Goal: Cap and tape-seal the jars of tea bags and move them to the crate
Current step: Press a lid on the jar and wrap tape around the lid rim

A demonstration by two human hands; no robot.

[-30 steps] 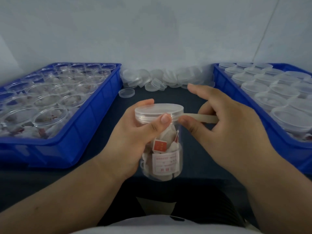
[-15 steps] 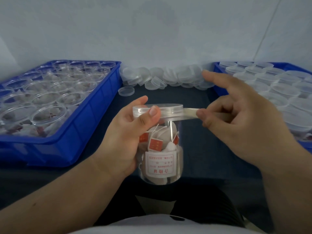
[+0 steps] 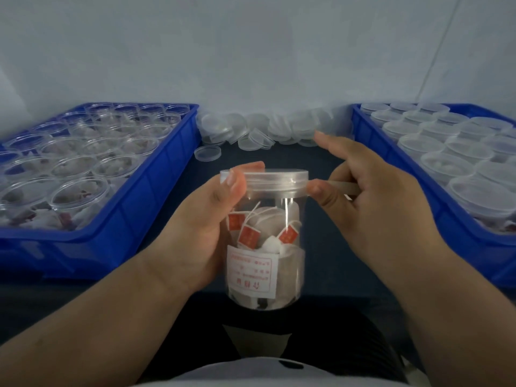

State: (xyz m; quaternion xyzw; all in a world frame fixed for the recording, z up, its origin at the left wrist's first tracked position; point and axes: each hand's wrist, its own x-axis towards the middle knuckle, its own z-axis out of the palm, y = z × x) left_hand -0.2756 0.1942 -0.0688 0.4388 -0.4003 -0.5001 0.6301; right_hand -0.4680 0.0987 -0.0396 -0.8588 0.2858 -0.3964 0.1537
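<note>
A clear jar [image 3: 265, 247] of tea bags with red tags and a white label is held up in front of me. My left hand [image 3: 203, 227] grips its left side, thumb pressed on the rim of the translucent cap [image 3: 268, 181]. A strip of clear tape [image 3: 339, 187] runs from the cap's right edge. My right hand [image 3: 371, 202] pinches that strip, with its thumb against the cap and its index finger stretched out.
A blue crate [image 3: 156, 208] on the left holds several uncapped jars of tea bags. A blue crate [image 3: 396, 191] on the right holds several capped jars. Loose caps [image 3: 262, 129] are piled along the wall between them, one [image 3: 208, 153] lying apart on the dark table.
The jar has turned in my left hand, whose thumb moved left along the cap. My right hand pulled the tape out to the right, then came back close to the cap.
</note>
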